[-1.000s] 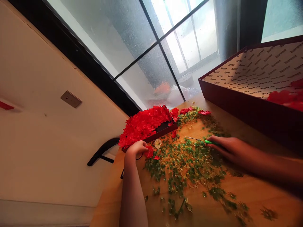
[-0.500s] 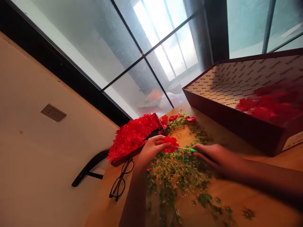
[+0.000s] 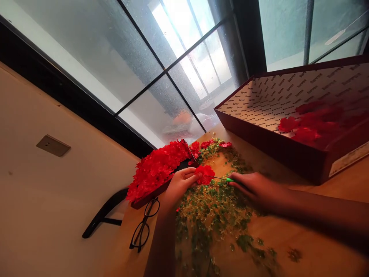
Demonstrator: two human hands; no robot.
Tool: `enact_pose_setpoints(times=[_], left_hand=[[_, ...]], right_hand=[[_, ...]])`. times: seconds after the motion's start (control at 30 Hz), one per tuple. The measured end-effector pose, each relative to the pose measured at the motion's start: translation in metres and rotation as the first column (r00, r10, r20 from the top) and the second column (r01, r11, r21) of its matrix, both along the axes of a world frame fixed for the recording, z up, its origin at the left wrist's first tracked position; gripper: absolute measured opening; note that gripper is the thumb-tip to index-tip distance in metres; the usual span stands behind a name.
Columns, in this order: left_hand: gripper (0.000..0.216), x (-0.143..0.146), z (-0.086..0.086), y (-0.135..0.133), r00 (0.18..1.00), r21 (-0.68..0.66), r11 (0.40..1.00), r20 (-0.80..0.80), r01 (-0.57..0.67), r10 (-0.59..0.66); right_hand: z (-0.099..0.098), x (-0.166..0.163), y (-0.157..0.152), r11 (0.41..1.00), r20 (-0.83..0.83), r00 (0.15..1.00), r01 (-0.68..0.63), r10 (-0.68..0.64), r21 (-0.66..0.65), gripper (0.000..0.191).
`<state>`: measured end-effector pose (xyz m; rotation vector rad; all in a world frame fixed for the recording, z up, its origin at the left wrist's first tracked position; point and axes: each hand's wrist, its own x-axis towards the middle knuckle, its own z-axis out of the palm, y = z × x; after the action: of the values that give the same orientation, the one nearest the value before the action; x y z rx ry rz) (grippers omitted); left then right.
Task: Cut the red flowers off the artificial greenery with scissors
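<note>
My left hand (image 3: 184,181) pinches the edge of a red artificial flower (image 3: 206,175) between thumb and fingers. My right hand (image 3: 253,187) is closed round the green handle of a thin metal awl (image 3: 230,179). The awl's shaft points left, and its tip meets the middle of the flower; whether it goes through I cannot tell. Below both hands lies a heap of small green and yellowish plastic flower pieces (image 3: 215,215). Behind my left hand, a dark red tray (image 3: 150,197) is piled with red artificial flowers (image 3: 161,161).
A large maroon box (image 3: 271,146) with a printed lining stands at the right, with red petals (image 3: 314,123) inside. Folded eyeglasses (image 3: 144,225) lie on the wooden table (image 3: 314,223) near its left side. A black chair arm (image 3: 105,211) and a window (image 3: 167,69) are beyond.
The view has shifted slightly, so most things sit further left. Both hands keep their grips, and the flower now faces me a little more with the awl still at it.
</note>
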<state>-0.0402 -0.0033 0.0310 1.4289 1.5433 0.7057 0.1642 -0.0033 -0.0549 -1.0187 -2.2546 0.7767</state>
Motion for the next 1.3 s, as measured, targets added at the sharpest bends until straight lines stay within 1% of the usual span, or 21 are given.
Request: enact_pose_setpoints(times=[0.1,0.27,0.37,0.47,0.53,0.6,0.67,0.73,0.8,0.83,0.87,0.93,1.0,1.07,1.17,1.3], left_hand=[[0.022,0.002,-0.002,0.0,1.0,0.043,0.999,-0.028,0.011,-0.01],[0.026,0.006,0.0,-0.001,0.996,0.051,0.998,-0.08,0.034,-0.03],[0.024,0.011,0.001,-0.003,0.993,0.095,0.995,-0.118,0.011,0.0],[0.02,0.024,-0.002,-0.008,0.984,0.159,0.987,-0.176,0.001,0.027],[0.02,0.035,-0.004,-0.013,0.981,0.173,0.984,-0.195,0.045,-0.01],[0.025,0.042,-0.004,-0.017,0.976,0.127,0.985,-0.197,0.118,-0.092],[0.031,0.042,-0.001,-0.019,0.967,0.093,0.983,-0.216,0.159,-0.136],[0.035,0.035,0.003,-0.018,0.958,0.129,0.983,-0.27,0.129,-0.09],[0.033,0.026,0.006,-0.014,0.946,0.199,0.976,-0.323,0.087,-0.019],[0.032,0.023,0.007,-0.012,0.943,0.215,0.973,-0.334,0.085,-0.008],[0.029,0.02,0.007,-0.01,0.942,0.212,0.972,-0.335,0.095,-0.019],[0.025,0.02,0.004,-0.008,0.942,0.169,0.974,-0.323,0.152,-0.091],[0.022,0.023,-0.002,-0.007,0.946,0.109,0.972,-0.276,0.208,-0.172],[0.02,0.026,-0.007,-0.006,0.953,0.062,0.969,-0.208,0.239,-0.222],[0.018,0.029,-0.014,-0.006,0.96,0.035,0.967,-0.131,0.252,-0.246],[0.017,0.033,-0.02,-0.01,0.96,0.074,0.96,-0.093,0.272,-0.265]], right_hand=[[0.003,0.001,-0.001,1.0,0.01,1.0,0.009,-0.009,-0.025,0.034],[0.006,0.001,0.0,0.996,0.012,1.0,0.024,-0.023,-0.089,0.034],[0.006,0.0,0.001,0.993,0.015,0.999,0.037,-0.036,-0.111,0.034],[0.005,0.0,0.0,0.991,0.015,0.999,0.046,-0.044,-0.126,0.034],[0.004,0.0,0.0,0.99,0.006,0.999,0.046,-0.045,-0.137,0.033],[0.003,0.0,0.0,0.989,-0.009,0.999,0.036,-0.038,-0.146,0.033],[0.002,0.0,0.001,0.991,-0.026,0.999,0.023,-0.027,-0.135,0.032],[0.001,-0.001,0.002,0.994,-0.036,0.999,0.015,-0.019,-0.108,0.032],[0.0,-0.001,0.003,0.994,-0.037,0.999,0.024,-0.028,-0.104,0.032],[-0.001,0.0,0.003,0.993,-0.035,0.999,0.03,-0.035,-0.112,0.033],[-0.001,0.0,0.002,0.992,-0.035,0.999,0.03,-0.035,-0.124,0.033],[0.0,0.001,0.001,0.991,-0.046,0.999,0.007,-0.013,-0.134,0.034],[0.002,0.002,0.001,0.991,-0.072,0.997,-0.051,0.042,-0.121,0.031],[0.003,0.002,0.0,0.99,-0.091,0.992,-0.1,0.091,-0.097,0.028],[0.004,0.003,0.0,0.99,-0.082,0.99,-0.119,0.114,-0.07,0.028],[0.0,0.005,-0.001,0.993,-0.005,0.994,-0.108,0.108,-0.047,0.031]])
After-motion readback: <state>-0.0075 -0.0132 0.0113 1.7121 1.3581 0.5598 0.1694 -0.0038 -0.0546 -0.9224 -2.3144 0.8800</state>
